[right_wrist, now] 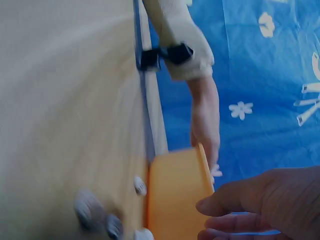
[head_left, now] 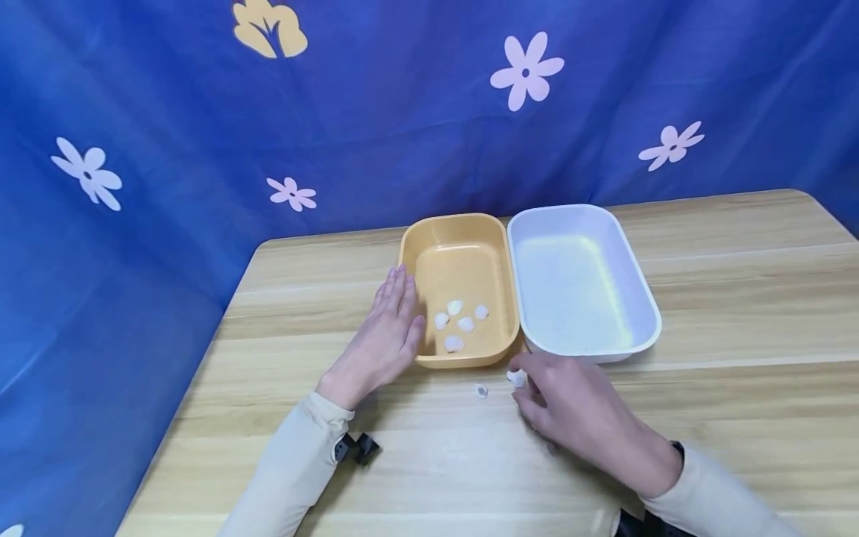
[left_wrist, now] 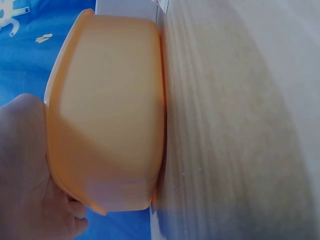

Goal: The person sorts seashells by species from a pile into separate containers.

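Observation:
My left hand (head_left: 385, 332) rests along the left rim of an orange tray (head_left: 463, 363), its fingers straight. Several small white shells, one of them a near shell (head_left: 454, 344), lie inside that tray. Over the table in front of the trays, my right hand (head_left: 580, 399) holds its thumb and index finger apart around a white shell (head_left: 516, 378). Another small shell (head_left: 481, 391) lies just left of it. In the right wrist view, nothing shows between the thumb (right_wrist: 232, 197) and fingers, and several shells, one a blurred shell (right_wrist: 90, 210), sit on the tabletop.
A white tray (head_left: 649, 339) stands against the right side of the orange one. Both are near the back edge of the wooden table (head_left: 751, 321). Behind it hangs a blue cloth (head_left: 416, 112) with flower prints.

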`<state>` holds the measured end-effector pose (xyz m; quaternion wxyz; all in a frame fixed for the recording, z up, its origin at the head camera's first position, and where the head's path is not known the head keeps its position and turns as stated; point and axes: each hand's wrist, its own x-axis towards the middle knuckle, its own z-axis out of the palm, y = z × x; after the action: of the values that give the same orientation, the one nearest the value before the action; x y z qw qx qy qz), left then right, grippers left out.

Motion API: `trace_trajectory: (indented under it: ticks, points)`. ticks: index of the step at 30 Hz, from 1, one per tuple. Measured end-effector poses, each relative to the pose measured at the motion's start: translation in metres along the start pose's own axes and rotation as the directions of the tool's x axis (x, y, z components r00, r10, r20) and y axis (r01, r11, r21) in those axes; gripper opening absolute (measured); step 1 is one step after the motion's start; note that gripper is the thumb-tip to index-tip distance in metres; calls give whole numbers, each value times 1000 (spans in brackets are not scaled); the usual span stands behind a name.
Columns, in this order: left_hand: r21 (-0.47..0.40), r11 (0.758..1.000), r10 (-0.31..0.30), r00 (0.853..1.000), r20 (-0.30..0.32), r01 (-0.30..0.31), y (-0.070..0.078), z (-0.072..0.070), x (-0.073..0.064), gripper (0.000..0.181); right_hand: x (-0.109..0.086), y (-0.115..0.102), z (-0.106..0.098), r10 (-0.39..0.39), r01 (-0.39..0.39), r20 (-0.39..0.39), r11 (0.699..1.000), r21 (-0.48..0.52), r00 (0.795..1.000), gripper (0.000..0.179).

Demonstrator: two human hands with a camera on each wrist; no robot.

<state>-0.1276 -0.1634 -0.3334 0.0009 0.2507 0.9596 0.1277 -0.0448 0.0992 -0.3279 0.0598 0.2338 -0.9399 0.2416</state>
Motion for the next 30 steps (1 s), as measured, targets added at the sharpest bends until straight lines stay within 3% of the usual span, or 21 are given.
trace_trajectory:
  ticks: [13, 17, 23, 30]
  points:
    - [-5, 1000, 1, 1000, -8, -1, 0, 1, -2, 61, -13, 5, 20, 4, 11, 67, 975, -222, 998, 30]
    - [-5, 1000, -4, 1000, -10, 4, 0, 2, -2, 61, -14, 6, 23, -15, 31, 68, 970, -242, 998, 14]
    - [-2, 1000, -5, 1000, -23, 5, 0, 5, -4, 60, -14, 10, 26, -46, 56, 46, 969, -241, 998, 14]
    - [-10, 1000, 1, 999, -35, -1, 0, 8, -5, 60, -16, 16, 29, -9, 19, 47, 976, -218, 999, 10]
